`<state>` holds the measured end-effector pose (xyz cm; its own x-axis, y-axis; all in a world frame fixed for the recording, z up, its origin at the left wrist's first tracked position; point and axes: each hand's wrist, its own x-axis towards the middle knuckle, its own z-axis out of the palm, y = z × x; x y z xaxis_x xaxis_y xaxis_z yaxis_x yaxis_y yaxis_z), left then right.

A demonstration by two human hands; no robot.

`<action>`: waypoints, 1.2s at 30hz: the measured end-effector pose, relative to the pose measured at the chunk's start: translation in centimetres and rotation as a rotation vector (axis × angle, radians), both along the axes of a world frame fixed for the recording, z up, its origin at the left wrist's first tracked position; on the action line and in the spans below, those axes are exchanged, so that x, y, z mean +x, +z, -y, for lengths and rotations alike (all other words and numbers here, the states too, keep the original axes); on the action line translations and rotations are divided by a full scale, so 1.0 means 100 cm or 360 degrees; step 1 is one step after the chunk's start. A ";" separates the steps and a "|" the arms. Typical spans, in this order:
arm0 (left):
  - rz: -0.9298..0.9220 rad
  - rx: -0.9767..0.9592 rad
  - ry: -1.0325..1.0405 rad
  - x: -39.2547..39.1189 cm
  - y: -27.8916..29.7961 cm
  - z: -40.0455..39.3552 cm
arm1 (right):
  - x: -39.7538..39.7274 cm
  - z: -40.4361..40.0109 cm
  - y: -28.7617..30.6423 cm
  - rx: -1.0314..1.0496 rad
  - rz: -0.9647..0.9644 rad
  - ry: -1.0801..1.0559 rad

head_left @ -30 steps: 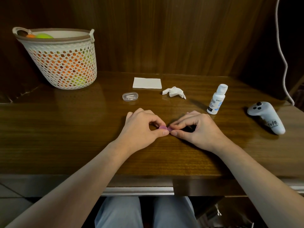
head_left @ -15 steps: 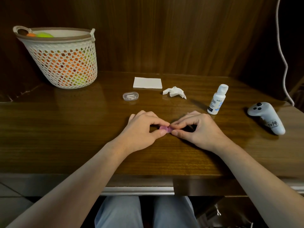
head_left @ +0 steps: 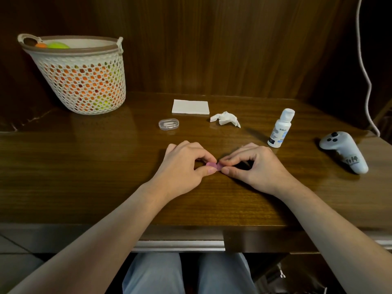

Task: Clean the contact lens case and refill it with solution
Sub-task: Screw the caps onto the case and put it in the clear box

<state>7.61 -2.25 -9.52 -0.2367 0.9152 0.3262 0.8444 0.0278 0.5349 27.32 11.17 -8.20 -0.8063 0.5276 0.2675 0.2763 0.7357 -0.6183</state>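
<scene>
A small pink contact lens case (head_left: 213, 165) sits low over the middle of the wooden table (head_left: 84, 177), mostly hidden by fingers. My left hand (head_left: 186, 166) pinches its left part between thumb and forefinger. My right hand (head_left: 252, 166) pinches its right end the same way. The white solution bottle (head_left: 281, 128) stands upright, capped, just beyond my right hand. A crumpled tissue (head_left: 226, 119) and a flat folded tissue (head_left: 190, 107) lie farther back.
A small clear plastic box (head_left: 168, 124) lies behind my left hand. A white mesh basket (head_left: 80, 75) of orange and yellow balls stands at the back left. A grey controller (head_left: 344, 151) rests at the right. A cable (head_left: 364, 66) hangs at the far right.
Both hands stay on the pink case with only slight finger shifts; a little more of the pink shows between the thumbs.
</scene>
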 end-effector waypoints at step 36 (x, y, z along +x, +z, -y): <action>0.0025 -0.0007 -0.0009 -0.003 0.001 -0.003 | -0.001 -0.004 -0.002 0.0013 0.0014 0.0043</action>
